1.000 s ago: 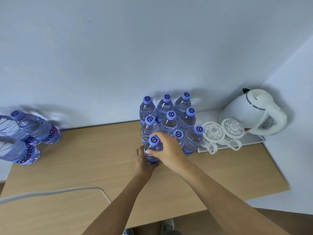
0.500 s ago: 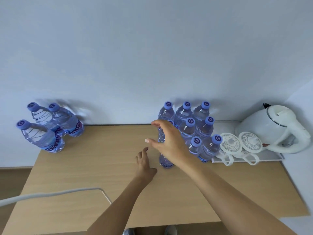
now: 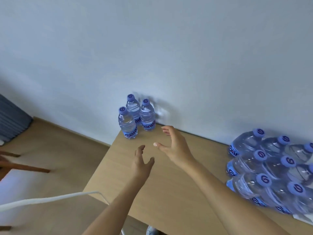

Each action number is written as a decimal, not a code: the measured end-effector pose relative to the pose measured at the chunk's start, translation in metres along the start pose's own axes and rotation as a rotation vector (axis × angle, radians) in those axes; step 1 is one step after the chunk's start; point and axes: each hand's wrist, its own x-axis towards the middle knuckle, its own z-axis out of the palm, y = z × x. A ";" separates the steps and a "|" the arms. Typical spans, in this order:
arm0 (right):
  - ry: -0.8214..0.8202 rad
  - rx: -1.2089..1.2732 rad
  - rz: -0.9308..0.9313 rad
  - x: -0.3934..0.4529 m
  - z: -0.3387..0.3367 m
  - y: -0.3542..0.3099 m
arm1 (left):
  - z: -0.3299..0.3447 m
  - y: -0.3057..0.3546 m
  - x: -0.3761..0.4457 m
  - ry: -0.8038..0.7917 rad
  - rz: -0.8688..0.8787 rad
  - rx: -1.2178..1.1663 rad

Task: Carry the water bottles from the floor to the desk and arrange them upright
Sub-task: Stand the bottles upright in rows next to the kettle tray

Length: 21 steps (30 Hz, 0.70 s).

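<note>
Three clear water bottles with blue caps [image 3: 136, 116] stand upright at the far left corner of the wooden desk [image 3: 169, 192], against the wall. A tight group of several more bottles [image 3: 271, 170] stands at the right side of the desk. My left hand [image 3: 142, 164] hovers over the desk with fingers spread and holds nothing. My right hand [image 3: 174, 145] is beside it, a little farther forward, fingers curved apart and empty, a short way from the three corner bottles.
A white cable [image 3: 50, 199] runs in from the left over the desk's near edge. Wooden chair legs [image 3: 22, 165] and a grey-blue ribbed object [image 3: 11, 122] stand on the wooden floor at left. A pale wall backs the desk.
My hands let go of the bottle placed in the right-hand group. My view and both hands swung left toward the three corner bottles; the kettle and cups have left the frame.
</note>
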 end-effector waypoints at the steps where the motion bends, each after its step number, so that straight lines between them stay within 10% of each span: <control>1: -0.021 0.008 -0.001 0.008 0.013 -0.005 | -0.012 -0.005 0.007 0.017 -0.016 -0.013; 21: -0.186 0.006 0.039 0.145 0.133 -0.038 | -0.120 -0.064 0.074 0.051 -0.080 0.081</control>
